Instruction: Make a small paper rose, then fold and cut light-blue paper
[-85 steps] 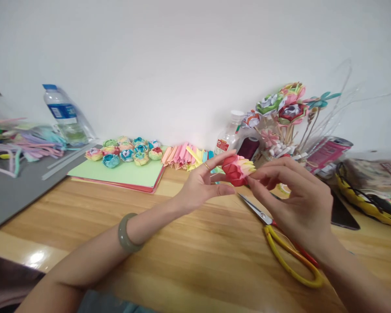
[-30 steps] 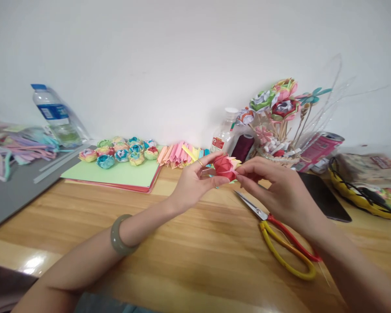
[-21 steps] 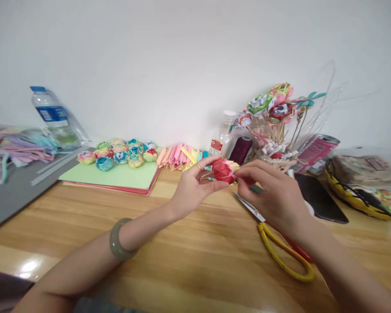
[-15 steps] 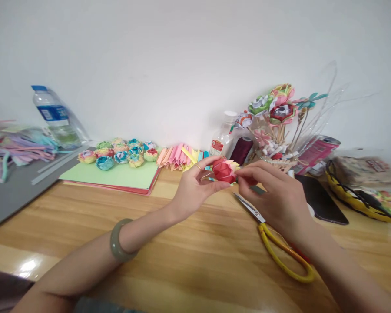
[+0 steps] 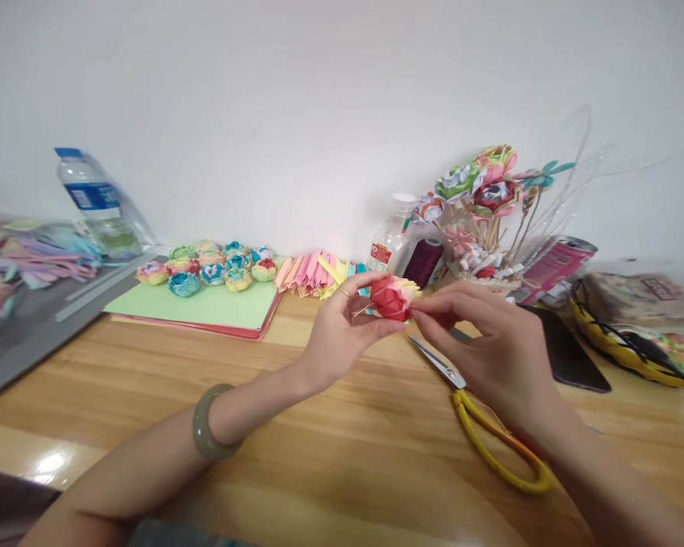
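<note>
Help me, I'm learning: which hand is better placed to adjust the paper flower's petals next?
The right hand, probably: its fingertips touch the petals; the left hand supports the red paper flower.

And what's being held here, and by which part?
A red, pink and yellow paper flower: the left hand holds it around its red side; the right hand pinches its right edge.

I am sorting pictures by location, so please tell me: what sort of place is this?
Probably a craft corner, whether home or workshop I cannot tell: a red paper-like flower being held, similar flowers on a green sheet, and scissors on the wooden table.
</note>
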Demonstrator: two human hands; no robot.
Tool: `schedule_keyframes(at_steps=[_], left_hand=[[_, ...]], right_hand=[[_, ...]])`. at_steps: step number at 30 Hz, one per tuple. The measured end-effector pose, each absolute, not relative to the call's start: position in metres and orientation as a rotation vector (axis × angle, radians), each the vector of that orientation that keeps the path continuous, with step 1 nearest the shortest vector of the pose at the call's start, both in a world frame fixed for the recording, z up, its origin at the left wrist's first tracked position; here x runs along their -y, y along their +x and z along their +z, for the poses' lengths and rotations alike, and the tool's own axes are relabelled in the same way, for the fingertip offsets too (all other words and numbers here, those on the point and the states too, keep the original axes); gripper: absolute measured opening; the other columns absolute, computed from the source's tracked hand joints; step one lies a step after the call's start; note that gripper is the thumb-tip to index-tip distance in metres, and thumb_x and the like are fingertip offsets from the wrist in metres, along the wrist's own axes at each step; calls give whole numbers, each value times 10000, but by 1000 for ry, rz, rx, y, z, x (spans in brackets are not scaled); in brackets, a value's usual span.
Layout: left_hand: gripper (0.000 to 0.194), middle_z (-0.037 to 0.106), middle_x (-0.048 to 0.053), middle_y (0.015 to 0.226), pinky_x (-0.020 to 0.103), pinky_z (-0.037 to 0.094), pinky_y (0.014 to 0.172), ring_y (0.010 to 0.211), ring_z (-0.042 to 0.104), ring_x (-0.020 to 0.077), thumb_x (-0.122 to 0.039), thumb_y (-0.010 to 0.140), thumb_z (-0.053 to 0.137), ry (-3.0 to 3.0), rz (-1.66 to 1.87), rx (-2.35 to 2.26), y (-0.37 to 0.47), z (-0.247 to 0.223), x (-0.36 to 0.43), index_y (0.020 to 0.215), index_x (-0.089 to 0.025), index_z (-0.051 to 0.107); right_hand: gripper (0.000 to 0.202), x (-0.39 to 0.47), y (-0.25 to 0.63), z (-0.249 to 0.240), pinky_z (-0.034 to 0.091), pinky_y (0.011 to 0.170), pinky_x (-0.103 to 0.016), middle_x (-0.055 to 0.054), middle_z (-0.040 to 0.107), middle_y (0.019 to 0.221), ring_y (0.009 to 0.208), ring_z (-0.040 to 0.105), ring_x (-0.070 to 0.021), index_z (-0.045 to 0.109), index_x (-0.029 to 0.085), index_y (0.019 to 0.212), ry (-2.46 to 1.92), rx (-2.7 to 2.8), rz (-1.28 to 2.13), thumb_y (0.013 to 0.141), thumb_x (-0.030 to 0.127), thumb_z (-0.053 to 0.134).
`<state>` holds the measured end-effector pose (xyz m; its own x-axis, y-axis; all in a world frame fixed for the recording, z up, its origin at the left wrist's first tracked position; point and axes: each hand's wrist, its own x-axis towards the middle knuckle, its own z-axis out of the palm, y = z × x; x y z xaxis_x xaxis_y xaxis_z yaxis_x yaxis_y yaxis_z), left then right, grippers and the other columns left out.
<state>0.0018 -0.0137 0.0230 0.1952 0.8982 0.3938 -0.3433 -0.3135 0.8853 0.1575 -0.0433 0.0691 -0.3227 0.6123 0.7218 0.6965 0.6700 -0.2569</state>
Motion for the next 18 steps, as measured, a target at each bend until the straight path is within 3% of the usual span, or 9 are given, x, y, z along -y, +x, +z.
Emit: schedule_keyframes(at_steps=[4, 12, 18], left_hand=[[493, 616, 40, 1074, 267, 515, 776, 903, 600, 140, -192, 601, 776, 1411, 1339, -577, -1, 24, 10, 1048, -207, 568], [513, 633, 33, 1051, 290, 529, 798, 932, 609, 156, -180, 600, 771, 1379, 1288, -547, -3, 25, 6, 1068, -203, 564], [514, 584, 51, 1147, 294, 531, 802, 999, 589, 178, -223, 595, 781, 1446, 1312, -558, -4, 24, 3, 1065, -210, 573]], right_hand=[[113, 41, 164, 80, 417, 501, -203, 8, 589, 653, 572, 529, -87, 594, 187, 703, -1028, 2138, 145, 791, 120, 575], [96, 40, 166, 76, 432, 553, -232, -36, 583, 751, 617, 528, -98, 567, 177, 777, -911, 2237, -124, 820, 105, 519], [101, 37, 168, 79, 378, 481, -202, 11, 567, 631, 534, 485, -80, 624, 175, 823, -970, 2254, 116, 825, 129, 534]])
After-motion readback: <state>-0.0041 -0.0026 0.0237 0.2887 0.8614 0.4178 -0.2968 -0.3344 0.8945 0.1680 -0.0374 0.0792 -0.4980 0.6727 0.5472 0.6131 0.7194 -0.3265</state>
